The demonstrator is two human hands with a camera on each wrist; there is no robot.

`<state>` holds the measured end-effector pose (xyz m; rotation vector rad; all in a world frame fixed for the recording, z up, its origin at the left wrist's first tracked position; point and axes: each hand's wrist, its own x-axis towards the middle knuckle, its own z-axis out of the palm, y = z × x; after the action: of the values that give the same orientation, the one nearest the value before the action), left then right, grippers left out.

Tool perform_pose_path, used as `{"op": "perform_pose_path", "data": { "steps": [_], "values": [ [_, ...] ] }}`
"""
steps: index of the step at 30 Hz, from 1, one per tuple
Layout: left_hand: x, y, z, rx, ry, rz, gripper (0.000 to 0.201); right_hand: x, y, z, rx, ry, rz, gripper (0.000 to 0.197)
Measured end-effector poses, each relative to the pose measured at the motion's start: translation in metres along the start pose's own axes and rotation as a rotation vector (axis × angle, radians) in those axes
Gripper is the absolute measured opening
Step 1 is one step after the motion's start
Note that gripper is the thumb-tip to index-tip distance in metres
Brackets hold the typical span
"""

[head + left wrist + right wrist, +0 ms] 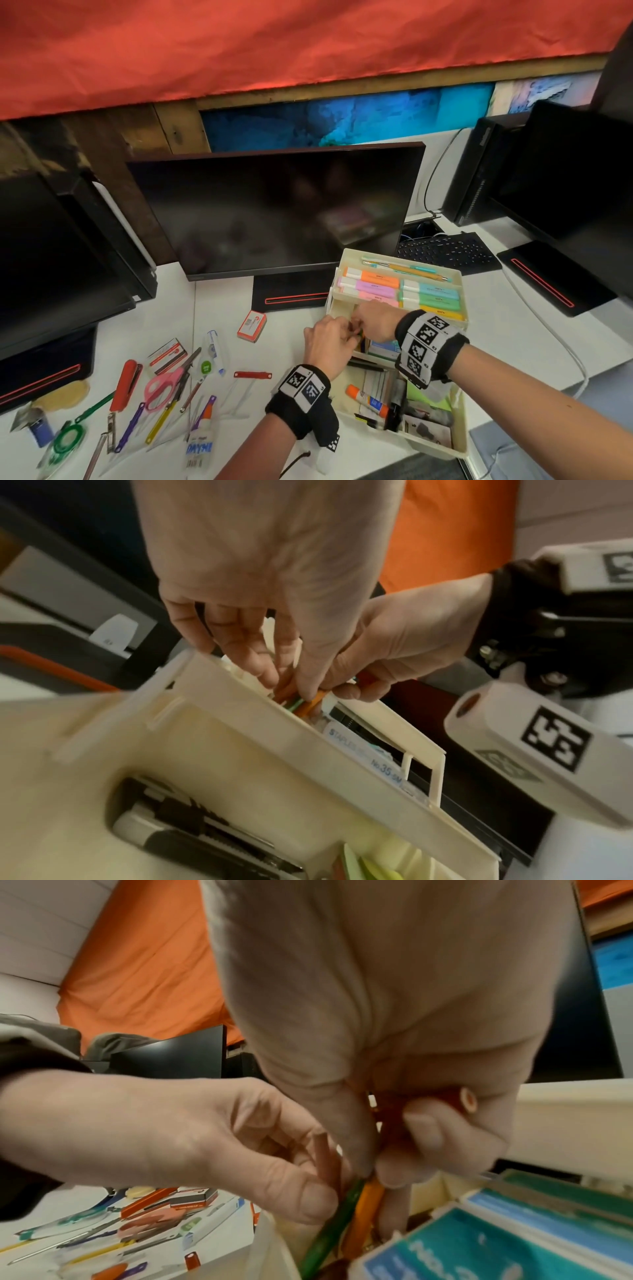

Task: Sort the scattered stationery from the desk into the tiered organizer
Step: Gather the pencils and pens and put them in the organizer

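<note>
The cream tiered organizer (459, 442) stands on the white desk (281, 335), right of centre. Highlighters (373, 279) fill its top tier, staple boxes (363, 748) lie in the middle tier, and a glue stick (368, 399) and black cutters are in the bottom tier. Both hands meet over the left end of the middle tier. My left hand (346, 334) pinches a reddish pencil (325, 1156). My right hand (359, 323) grips a bunch of coloured pencils, among them a green pencil (332, 1226) and an orange pencil (366, 1213), whose lower ends dip into the tier.
Scattered stationery lies on the desk at the left: a red stapler (126, 383), pink scissors (164, 382), two staple boxes (251, 325), a glue bottle (200, 442) and coloured clips. A dark monitor (274, 212) stands behind the organizer, a keyboard (448, 251) to its right.
</note>
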<state>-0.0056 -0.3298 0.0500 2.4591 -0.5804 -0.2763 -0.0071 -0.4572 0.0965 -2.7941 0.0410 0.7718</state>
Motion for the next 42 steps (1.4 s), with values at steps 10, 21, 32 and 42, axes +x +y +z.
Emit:
{"op": "perform_pose_path", "data": {
  "steps": [10,21,32,42],
  "values": [
    [0.013,0.0,0.006,0.044,0.046,0.002,0.016,-0.001,0.024,0.008,0.222,0.256,-0.115,0.027],
    [0.022,0.001,0.001,0.039,-0.034,0.003,0.019,-0.043,0.037,0.023,1.122,0.535,0.067,0.019],
    [0.013,-0.009,-0.01,-0.377,0.053,0.023,0.01,-0.029,0.028,0.035,1.007,0.56,0.064,0.011],
    [0.016,0.002,0.01,0.032,0.119,0.186,0.011,-0.01,0.008,0.039,0.397,0.666,0.127,0.02]
  ]
}}
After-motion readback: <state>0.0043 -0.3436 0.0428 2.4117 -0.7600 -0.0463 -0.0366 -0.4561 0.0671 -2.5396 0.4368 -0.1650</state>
